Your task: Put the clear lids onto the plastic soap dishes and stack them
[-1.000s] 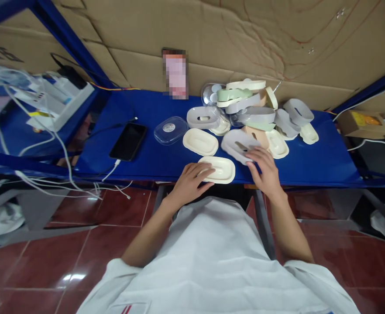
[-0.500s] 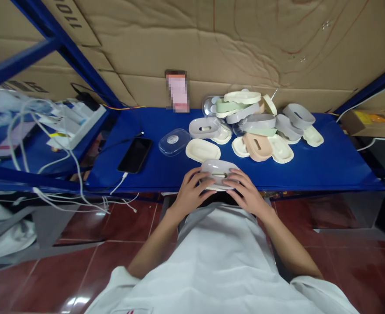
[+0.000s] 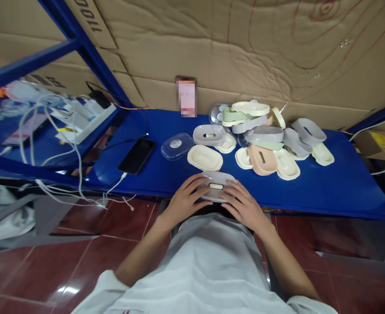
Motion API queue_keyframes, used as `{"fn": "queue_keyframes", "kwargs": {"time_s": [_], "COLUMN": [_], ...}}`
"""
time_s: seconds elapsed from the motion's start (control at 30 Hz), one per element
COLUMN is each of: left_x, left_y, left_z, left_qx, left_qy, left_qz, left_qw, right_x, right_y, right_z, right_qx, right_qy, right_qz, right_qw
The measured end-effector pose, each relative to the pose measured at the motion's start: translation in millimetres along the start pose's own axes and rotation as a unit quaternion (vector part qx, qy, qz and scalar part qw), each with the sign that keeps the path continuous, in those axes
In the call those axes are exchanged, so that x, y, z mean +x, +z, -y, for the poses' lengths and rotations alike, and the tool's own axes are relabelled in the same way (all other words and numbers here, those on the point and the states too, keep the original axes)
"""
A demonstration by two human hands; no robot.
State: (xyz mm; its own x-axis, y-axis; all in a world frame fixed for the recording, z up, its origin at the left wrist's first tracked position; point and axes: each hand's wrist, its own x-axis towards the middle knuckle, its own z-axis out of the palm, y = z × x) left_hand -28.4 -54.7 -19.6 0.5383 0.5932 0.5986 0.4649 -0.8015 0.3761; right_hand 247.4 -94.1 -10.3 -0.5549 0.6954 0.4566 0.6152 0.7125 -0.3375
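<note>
"What's at the left?"

"A black phone by the worktop's left edge, perhaps there for the white cable at its near end. Next, a clear lid and a cream tray, back from the front edge."

"And the hands?"

"The left hand holds one end of a slotted grey cover at the front edge; the right hand holds the other, fingers on top, likely to steady it."

"Further right?"

"A peach cover between two cream pieces, seemingly loosely heaped within reach."
</note>
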Motion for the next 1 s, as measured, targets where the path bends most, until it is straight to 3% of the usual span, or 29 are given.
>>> {"fn": "queue_keyframes", "kwargs": {"time_s": [0.1, 0.17, 0.27, 0.4, 0.47, 0.6, 0.63, 0.77, 0.87, 1.0], "left_x": [0, 6, 23, 46, 49, 37, 32, 19, 19, 18], "left_y": [-11, -24, -41, -54, -58, -63, -61, -44, -26, -12], "left_z": [3, 14, 49, 101, 109, 78, 65, 18, 7, 10], "left_qx": [-0.035, -0.019, 0.104, 0.181, 0.159, 0.066, 0.026, -0.064, -0.074, -0.069], "left_qy": [-0.010, -0.054, -0.159, -0.270, -0.286, -0.219, -0.190, -0.043, 0.008, 0.014], "left_qz": [0.022, 0.001, -0.066, 0.005, -0.010, -0.138, -0.133, -0.003, 0.037, 0.046], "left_qw": [0.999, 0.998, 0.980, 0.946, 0.945, 0.964, 0.972, 0.997, 0.997, 0.996], "right_x": [-2, -3, -2, -2, -2, -5, -6, -9, -4, 2], "right_y": [2, 2, 3, 6, 7, 8, 9, 8, 1, -5], "right_z": [-1, -1, -2, -3, -3, -2, -2, -4, -5, -4], "right_qx": [-0.024, -0.029, -0.025, -0.017, -0.011, -0.003, -0.007, -0.037, -0.040, -0.015], "right_qy": [0.004, 0.007, 0.010, 0.016, 0.019, 0.040, 0.054, 0.082, 0.068, 0.063], "right_qz": [-0.005, -0.011, -0.029, -0.046, -0.044, -0.038, -0.054, -0.127, -0.066, -0.008], "right_qw": [1.000, 0.999, 0.999, 0.999, 0.999, 0.998, 0.997, 0.988, 0.995, 0.998]}}
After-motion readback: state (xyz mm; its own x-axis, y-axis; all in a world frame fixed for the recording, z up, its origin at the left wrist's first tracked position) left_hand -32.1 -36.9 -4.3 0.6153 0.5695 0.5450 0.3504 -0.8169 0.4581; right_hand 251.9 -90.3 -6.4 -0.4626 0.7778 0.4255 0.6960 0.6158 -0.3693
